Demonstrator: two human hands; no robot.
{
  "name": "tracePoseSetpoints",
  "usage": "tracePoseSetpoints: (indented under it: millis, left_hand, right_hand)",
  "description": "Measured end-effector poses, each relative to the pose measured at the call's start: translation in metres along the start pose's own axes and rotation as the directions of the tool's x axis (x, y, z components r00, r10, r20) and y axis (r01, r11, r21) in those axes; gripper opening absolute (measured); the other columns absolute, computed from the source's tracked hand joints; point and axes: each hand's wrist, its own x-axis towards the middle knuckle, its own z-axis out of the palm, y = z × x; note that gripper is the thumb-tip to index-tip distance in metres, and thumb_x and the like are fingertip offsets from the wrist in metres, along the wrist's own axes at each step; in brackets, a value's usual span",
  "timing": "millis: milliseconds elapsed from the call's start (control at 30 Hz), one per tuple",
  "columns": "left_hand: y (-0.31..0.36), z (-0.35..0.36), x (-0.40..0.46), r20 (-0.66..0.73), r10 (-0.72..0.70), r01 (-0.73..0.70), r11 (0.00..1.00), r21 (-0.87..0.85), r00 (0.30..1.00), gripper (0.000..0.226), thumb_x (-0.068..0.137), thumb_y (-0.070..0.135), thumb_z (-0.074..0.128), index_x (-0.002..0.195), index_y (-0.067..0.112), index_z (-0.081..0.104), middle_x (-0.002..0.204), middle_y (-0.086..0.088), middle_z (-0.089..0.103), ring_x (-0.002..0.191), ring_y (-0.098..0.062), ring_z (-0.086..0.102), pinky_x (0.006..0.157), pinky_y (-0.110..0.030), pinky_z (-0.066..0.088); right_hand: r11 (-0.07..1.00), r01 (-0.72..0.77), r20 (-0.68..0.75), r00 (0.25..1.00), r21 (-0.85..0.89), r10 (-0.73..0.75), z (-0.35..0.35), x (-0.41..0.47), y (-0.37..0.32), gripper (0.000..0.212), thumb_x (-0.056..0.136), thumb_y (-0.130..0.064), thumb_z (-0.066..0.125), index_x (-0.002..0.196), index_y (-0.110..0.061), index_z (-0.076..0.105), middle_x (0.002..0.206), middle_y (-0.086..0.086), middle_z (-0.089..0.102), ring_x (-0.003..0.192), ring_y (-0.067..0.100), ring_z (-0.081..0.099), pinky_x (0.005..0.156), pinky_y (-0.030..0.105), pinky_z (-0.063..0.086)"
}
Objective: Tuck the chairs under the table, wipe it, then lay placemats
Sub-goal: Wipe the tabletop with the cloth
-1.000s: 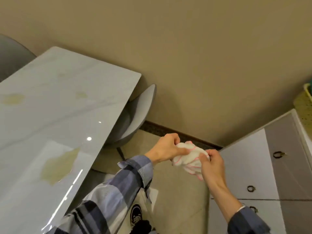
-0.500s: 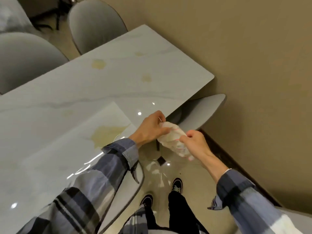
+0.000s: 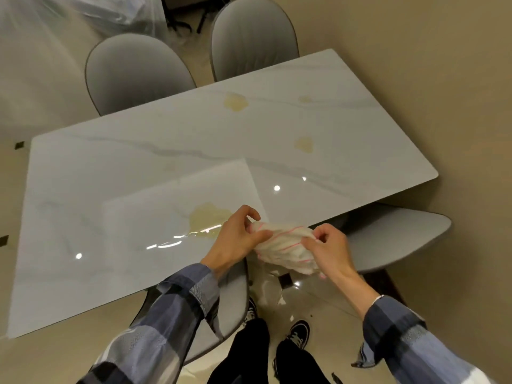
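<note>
Head view, nearest first: the left hand (image 3: 235, 242) and right hand (image 3: 331, 249) each pinch an end of the bunched white cloth (image 3: 285, 246) with pink edging, holding it in the air just off the table's (image 3: 110, 173) near edge, its long axis running left to right between the hands and sagging towards the floor at the right. If it goes down this wadded, little fabric would meet the top and the big yellowish spill (image 3: 206, 218) just beside the left hand would likely smear. Farther off, the smaller stains (image 3: 235, 102) near the two far chairs (image 3: 138, 73) could be missed for want of reach.
</note>
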Motion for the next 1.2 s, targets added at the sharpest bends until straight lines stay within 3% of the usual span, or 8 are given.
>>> tracePoseSetpoints:
  millis: [267, 500, 600, 733, 833, 967, 1100, 1200]
  left_hand:
    - [0.031, 0.001, 0.066, -0.021, 0.006, -0.008, 0.996, -0.087, 1.000, 0.027, 0.082, 0.040, 0.076, 0.095, 0.020, 0.064, 0.087, -0.001, 0.063, 0.077, -0.014, 0.057, 0.062, -0.022, 0.045]
    - [0.071, 0.032, 0.138, -0.052, 0.051, -0.056, 0.994, -0.094, 0.997, 0.019, 0.090, 0.025, 0.069, 0.107, 0.017, 0.063, 0.091, 0.003, 0.061, 0.081, -0.012, 0.057, 0.064, -0.017, 0.042]
    - [0.082, 0.049, 0.177, -0.109, 0.026, -0.035, 0.996, -0.082, 0.994, 0.026, 0.096, 0.026, 0.062, 0.119, 0.015, 0.059, 0.093, 0.003, 0.062, 0.084, -0.010, 0.059, 0.074, -0.024, 0.048]
    - [0.064, 0.078, 0.221, -0.133, -0.132, 0.136, 0.990, 0.022, 0.982, 0.051, 0.101, 0.030, 0.052, 0.146, 0.011, 0.039, 0.142, -0.010, 0.051, 0.128, -0.026, 0.050, 0.104, -0.034, 0.040]
    - [0.040, 0.100, 0.236, -0.177, -0.178, 0.212, 0.957, 0.199, 0.968, 0.051, 0.103, 0.027, 0.047, 0.148, 0.006, 0.035, 0.149, -0.013, 0.042, 0.136, -0.029, 0.040, 0.110, -0.036, 0.033]
    - [0.012, 0.119, 0.253, -0.317, -0.132, 0.253, 0.891, 0.377, 0.939, 0.048, 0.100, 0.023, 0.045, 0.142, 0.001, 0.040, 0.149, -0.020, 0.039, 0.138, -0.037, 0.034, 0.114, -0.047, 0.031]
    - [-0.004, 0.120, 0.271, -0.365, -0.142, 0.313, 0.828, 0.466, 0.920, 0.056, 0.102, 0.030, 0.040, 0.151, 0.004, 0.028, 0.160, -0.019, 0.021, 0.149, -0.037, 0.016, 0.120, -0.052, 0.018]
    - [-0.014, 0.114, 0.290, -0.417, -0.110, 0.327, 0.806, 0.494, 0.902, 0.060, 0.104, 0.037, 0.036, 0.154, 0.007, 0.021, 0.164, -0.016, 0.012, 0.152, -0.033, 0.007, 0.123, -0.049, 0.008]
  right_hand:
    - [0.990, 0.093, -0.262, 0.958, -0.103, -0.118, -0.008, 0.054, -0.037, 0.013, 0.086, -0.012, 0.068, 0.083, -0.011, 0.056, 0.080, 0.003, 0.058, 0.066, 0.014, 0.050, 0.050, 0.014, 0.038]
    - [0.982, 0.122, -0.450, 0.876, -0.144, -0.175, -0.043, 0.135, -0.057, 0.011, 0.089, -0.014, 0.067, 0.094, -0.014, 0.058, 0.110, 0.005, 0.050, 0.086, 0.016, 0.054, 0.066, 0.018, 0.042]
    - [0.976, 0.107, -0.503, 0.843, -0.192, -0.191, -0.050, 0.189, -0.054, 0.027, 0.092, -0.004, 0.059, 0.117, -0.015, 0.054, 0.131, 0.007, 0.043, 0.115, 0.025, 0.051, 0.094, 0.034, 0.047]
    - [0.878, 0.073, -0.326, 0.911, -0.474, -0.252, -0.025, 0.253, -0.028, 0.053, 0.095, -0.013, 0.056, 0.143, -0.014, 0.034, 0.155, 0.015, 0.024, 0.139, 0.034, 0.030, 0.114, 0.048, 0.030]
    - [0.735, 0.175, -0.022, 0.968, -0.655, -0.250, 0.001, 0.274, 0.010, 0.070, 0.096, -0.039, 0.053, 0.153, -0.014, 0.019, 0.162, 0.018, 0.007, 0.149, 0.036, 0.009, 0.120, 0.052, 0.012]
    - [0.537, 0.418, 0.251, 0.899, -0.733, -0.358, 0.006, 0.287, 0.053, 0.071, 0.097, -0.045, 0.046, 0.152, -0.005, 0.023, 0.160, 0.021, 0.017, 0.148, 0.036, 0.017, 0.117, 0.055, 0.017]
    - [0.606, 0.365, 0.144, 0.913, -0.707, -0.382, 0.000, 0.320, 0.049, 0.081, 0.096, -0.065, 0.017, 0.153, -0.008, 0.025, 0.160, 0.020, 0.018, 0.148, 0.035, 0.016, 0.120, 0.051, 0.006]
    - [0.694, 0.240, -0.016, 0.940, -0.679, -0.342, 0.013, 0.349, 0.028, 0.082, 0.093, -0.065, 0.022, 0.154, -0.010, 0.023, 0.161, 0.023, 0.013, 0.149, 0.037, 0.011, 0.118, 0.056, 0.003]
